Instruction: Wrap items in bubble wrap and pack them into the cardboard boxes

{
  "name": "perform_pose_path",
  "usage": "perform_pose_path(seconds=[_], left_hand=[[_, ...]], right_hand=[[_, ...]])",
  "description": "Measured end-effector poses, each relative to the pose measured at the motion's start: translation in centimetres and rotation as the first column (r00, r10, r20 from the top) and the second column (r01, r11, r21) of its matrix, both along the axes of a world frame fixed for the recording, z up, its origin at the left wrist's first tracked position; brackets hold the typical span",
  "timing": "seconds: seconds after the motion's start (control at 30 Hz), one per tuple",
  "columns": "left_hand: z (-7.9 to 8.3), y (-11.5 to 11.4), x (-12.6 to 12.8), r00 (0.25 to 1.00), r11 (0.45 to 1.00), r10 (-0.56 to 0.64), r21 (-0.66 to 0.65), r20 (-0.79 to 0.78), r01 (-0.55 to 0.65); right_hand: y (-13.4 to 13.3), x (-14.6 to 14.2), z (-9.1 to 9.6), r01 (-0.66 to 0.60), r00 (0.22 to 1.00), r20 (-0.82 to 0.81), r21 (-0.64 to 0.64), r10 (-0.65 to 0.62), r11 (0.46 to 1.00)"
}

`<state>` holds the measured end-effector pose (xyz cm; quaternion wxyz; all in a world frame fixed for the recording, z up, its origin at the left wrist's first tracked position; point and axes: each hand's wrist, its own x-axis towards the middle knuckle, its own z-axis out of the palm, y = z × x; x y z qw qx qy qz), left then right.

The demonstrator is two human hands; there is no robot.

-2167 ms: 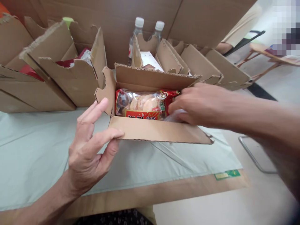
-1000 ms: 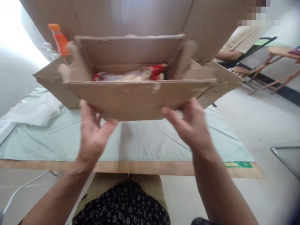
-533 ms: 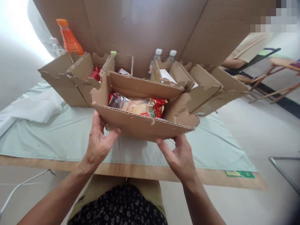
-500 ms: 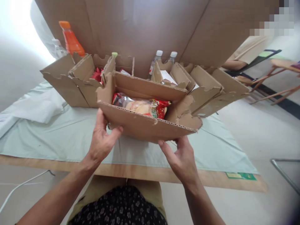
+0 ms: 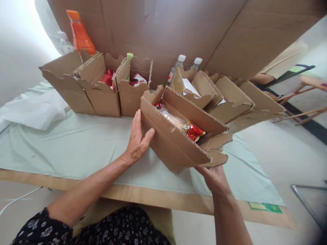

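Observation:
I hold an open cardboard box [image 5: 171, 143] with both hands, turned at an angle over the table. My left hand [image 5: 136, 139] presses flat against its left end, thumb on the front wall. My right hand [image 5: 213, 177] grips it from beneath at the near right corner, fingers mostly hidden under the torn flap. Inside lies a red and clear snack bag [image 5: 182, 125]. The box's far end sits close to the row of other boxes.
A row of open cardboard boxes [image 5: 102, 93] stands at the back on a pale green cloth [image 5: 63, 146]. An orange bottle [image 5: 79, 32] and two clear bottles [image 5: 178, 66] stand behind them before a tall cardboard wall. Another person sits at the far right.
The box has swung round, its right end now toward me and lower. My left hand slid to the box's left end. My right hand moved under the near corner.

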<state>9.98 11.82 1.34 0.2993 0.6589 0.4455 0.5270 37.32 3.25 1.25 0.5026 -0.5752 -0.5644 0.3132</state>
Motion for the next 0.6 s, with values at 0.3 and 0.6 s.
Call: perform_pose_path(seconds=[0.3, 0.6], left_hand=[[-2.2, 0.2, 1.3, 0.956, 0.974, -0.216, 0.025, -0.196, 0.226], [-1.8, 0.4, 0.6, 0.971, 0.973, -0.231, -0.018, -0.060, 0.231]], right_hand=[[2.2, 0.9, -2.3, 0.015, 0.999, 0.037, -0.124, -0.011, 0.992], [1.3, -5.7, -0.4, 0.100, 0.973, 0.218, -0.103, -0.076, 0.990]])
